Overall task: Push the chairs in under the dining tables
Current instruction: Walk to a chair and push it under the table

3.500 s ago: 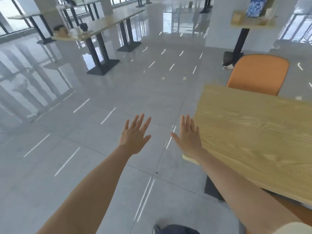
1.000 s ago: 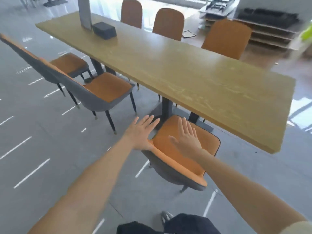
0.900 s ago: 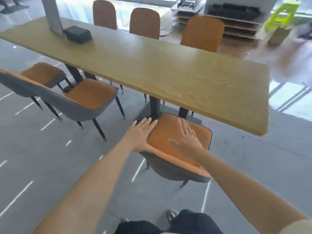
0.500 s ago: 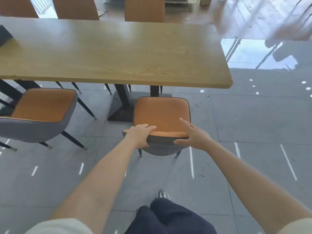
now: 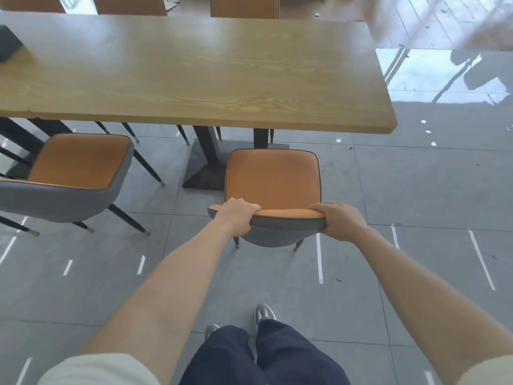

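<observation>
Left hand (image 5: 237, 218) and right hand (image 5: 340, 221) clenched on backrest of one orange-seated grey-shelled chair (image 5: 273, 182), just short of long wooden table (image 5: 194, 73) near edge, second matching chair (image 5: 72, 173) left, three orange chair backs (image 5: 244, 6) beyond far edge

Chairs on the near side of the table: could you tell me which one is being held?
The right-hand chair; both hands grip its backrest, while the left chair stands untouched.

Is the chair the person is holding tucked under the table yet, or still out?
Still out. The chair has its whole orange seat showing in front of the table edge, with both hands gripping its backrest.
</observation>
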`<state>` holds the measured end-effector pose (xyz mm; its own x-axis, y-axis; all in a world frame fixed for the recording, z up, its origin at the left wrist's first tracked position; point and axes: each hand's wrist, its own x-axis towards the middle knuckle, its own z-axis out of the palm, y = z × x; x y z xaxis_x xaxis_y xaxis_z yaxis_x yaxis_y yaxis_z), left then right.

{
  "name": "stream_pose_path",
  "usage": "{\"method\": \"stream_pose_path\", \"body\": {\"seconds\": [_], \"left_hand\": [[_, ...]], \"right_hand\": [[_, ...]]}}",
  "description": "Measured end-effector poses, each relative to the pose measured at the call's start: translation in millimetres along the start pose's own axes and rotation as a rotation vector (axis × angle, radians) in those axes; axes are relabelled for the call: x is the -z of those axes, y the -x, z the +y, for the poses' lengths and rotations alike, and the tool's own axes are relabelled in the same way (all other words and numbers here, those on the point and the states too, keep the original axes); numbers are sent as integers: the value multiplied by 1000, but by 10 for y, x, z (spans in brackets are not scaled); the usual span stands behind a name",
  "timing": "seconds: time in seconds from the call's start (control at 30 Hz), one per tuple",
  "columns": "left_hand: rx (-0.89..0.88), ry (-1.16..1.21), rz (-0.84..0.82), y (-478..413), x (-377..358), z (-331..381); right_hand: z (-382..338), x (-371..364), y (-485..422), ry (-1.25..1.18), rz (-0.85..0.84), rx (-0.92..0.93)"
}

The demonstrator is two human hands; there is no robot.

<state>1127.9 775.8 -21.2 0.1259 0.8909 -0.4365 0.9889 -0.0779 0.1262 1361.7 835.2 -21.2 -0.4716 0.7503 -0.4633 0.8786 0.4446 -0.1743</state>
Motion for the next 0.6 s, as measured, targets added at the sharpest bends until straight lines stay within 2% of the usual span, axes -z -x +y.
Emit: {"method": "stream_pose_path", "body": {"seconds": [0.2, 0.6], "left_hand": [[-1, 15, -15, 159, -54, -157], [-27, 12, -3, 745, -247, -1152]], "right_hand": [[-219, -27, 34, -21, 6, 21], [-1318, -268, -7, -62, 39, 53]]}}
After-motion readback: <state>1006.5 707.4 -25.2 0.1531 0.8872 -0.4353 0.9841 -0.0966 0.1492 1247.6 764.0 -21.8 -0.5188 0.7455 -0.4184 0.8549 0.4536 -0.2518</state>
